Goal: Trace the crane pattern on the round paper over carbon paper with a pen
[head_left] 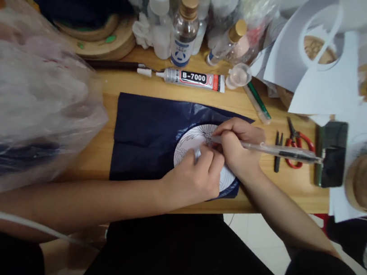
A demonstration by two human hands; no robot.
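Fingers of my right hand (238, 141) pinch a clear plastic pen (274, 151) — its tip on the round white patterned paper (193, 143) — while my curled left hand (194, 177) presses that paper flat.

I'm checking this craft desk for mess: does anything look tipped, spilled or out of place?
One small clear bottle with a tan cap lies tipped on its side behind the B-7000 glue tube, while the bottles beside it stand upright. No spill shows. The left hand presses the white disc; the right hand holds a pen.

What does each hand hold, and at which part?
The right hand grips a clear pen near its tip. The left hand only presses the white paper disc.
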